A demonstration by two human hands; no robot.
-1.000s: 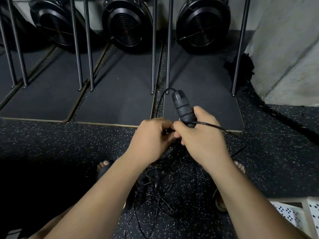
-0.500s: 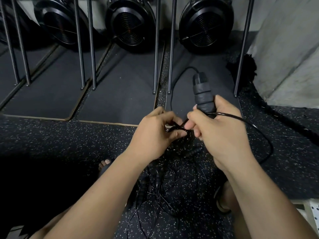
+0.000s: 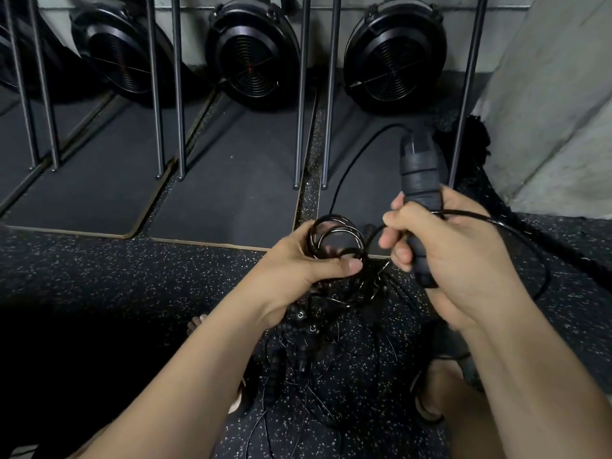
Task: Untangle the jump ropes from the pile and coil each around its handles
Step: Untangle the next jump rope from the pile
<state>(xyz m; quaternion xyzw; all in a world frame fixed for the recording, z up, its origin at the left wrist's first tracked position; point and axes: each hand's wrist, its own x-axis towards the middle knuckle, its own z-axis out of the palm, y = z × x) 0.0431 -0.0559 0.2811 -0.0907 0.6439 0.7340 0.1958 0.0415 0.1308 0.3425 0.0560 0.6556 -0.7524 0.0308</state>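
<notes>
Stretching across the lower view, the speckled rubber floor (image 3: 99, 276) carries dark mats (image 3: 231, 180) that run back to a row of round black fan housings (image 3: 394, 58) behind thin metal posts (image 3: 301, 94). Closer in, between the person's feet, the pile (image 3: 314, 342) of black jump ropes lies on the floor, thin cords and several ribbed grips knotted together, so most of the sorting looks undone.

Above the pile both hands work one rope. The right hand (image 3: 463, 260) has its fingers (image 3: 400, 223) curled round a black handle (image 3: 420, 180), whose long axis stands nearly upright, top end pointing away towards the fans. The left hand (image 3: 298, 273) sits just to the left of it, a little lower, fingers hooked through a small coil (image 3: 337, 240) of looped cord with the thumb pressed over the strands to pinch them.

From the handle's top a cord (image 3: 357, 150) arcs out to the left and drops towards the coil; another strand leaves the right hand's grip and trails right, then down.

What counts for the coming move is that the coil lies left of the upright handle, just beside it but not around it. Judging by that, the left hand, being nearer, would feed the loops rightwards onto the shaft, with snagging on the pile below the likely trouble.
</notes>
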